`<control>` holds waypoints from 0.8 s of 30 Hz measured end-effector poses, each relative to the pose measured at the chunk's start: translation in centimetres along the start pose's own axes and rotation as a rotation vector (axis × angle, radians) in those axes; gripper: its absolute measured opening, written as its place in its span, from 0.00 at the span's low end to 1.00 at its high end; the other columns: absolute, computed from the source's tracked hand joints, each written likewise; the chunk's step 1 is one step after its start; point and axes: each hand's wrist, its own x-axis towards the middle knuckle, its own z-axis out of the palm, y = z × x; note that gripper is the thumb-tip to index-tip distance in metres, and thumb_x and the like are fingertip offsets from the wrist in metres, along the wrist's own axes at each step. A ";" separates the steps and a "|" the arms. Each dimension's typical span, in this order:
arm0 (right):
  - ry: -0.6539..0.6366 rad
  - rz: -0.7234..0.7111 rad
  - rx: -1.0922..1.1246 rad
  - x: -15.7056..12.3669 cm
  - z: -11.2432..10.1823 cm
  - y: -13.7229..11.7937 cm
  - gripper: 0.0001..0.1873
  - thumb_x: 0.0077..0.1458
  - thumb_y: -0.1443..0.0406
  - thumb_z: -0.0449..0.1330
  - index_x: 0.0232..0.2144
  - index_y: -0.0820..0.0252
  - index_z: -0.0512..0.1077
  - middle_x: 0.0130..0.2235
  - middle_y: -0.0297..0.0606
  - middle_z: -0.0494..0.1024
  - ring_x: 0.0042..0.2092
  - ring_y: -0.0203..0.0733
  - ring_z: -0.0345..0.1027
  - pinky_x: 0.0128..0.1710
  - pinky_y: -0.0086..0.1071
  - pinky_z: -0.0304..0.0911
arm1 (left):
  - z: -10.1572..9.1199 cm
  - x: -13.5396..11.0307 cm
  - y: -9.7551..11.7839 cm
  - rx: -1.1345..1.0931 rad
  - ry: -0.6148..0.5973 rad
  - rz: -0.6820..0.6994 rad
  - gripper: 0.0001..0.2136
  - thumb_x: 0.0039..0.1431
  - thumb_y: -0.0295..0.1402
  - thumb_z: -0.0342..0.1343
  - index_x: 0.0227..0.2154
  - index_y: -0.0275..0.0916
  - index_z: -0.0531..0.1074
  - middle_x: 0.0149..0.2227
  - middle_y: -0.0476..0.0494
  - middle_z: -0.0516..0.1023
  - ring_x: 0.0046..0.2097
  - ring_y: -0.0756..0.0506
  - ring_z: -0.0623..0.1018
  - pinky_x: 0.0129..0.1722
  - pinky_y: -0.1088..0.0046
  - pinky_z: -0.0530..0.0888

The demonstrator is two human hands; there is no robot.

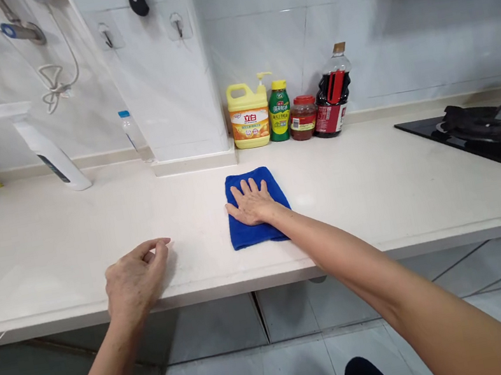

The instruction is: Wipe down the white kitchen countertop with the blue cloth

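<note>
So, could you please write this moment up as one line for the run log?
right hand: flat on blue cloth | left hand: resting on countertop edge, holding nothing | bottles: at back wall

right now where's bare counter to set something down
Bare stretches: between the white spray bottle and the left hand, and between the folded blue cloth and the black gas hob. Crowded: the bottles and jars at the wall behind the cloth.

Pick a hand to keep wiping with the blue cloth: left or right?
Right. The right hand lies flat on the blue cloth; the left hand rests near the counter edge, off the cloth.
</note>
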 end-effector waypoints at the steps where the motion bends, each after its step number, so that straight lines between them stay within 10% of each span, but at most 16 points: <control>1: 0.000 -0.002 0.003 0.4 -0.1 0.4 0.41 0.67 0.47 0.40 0.72 0.67 0.45 0.75 0.56 0.40 0.74 0.67 0.28 0.70 0.64 0.27 | 0.0 0.0 -0.1 -0.004 0.006 0.007 0.18 0.59 0.49 0.48 0.39 0.51 0.81 0.26 0.49 0.74 0.35 0.41 0.75 0.43 0.63 0.70; 13: 0.023 0.128 -0.022 2.6 -1.9 9.1 0.38 0.67 0.46 0.37 0.72 0.57 0.48 0.75 0.45 0.42 0.75 0.55 0.31 0.72 0.56 0.29 | -0.8 0.1 0.6 0.012 -0.017 -0.002 0.18 0.60 0.46 0.47 0.39 0.47 0.81 0.28 0.45 0.78 0.37 0.39 0.77 0.40 0.63 0.69; 24: 0.065 0.358 -0.072 -0.9 -3.0 17.9 0.39 0.66 0.46 0.36 0.72 0.57 0.47 0.75 0.44 0.43 0.75 0.55 0.32 0.72 0.55 0.31 | -1.0 0.2 0.4 0.014 -0.048 0.008 0.20 0.58 0.48 0.47 0.41 0.49 0.81 0.31 0.46 0.79 0.39 0.39 0.77 0.38 0.67 0.69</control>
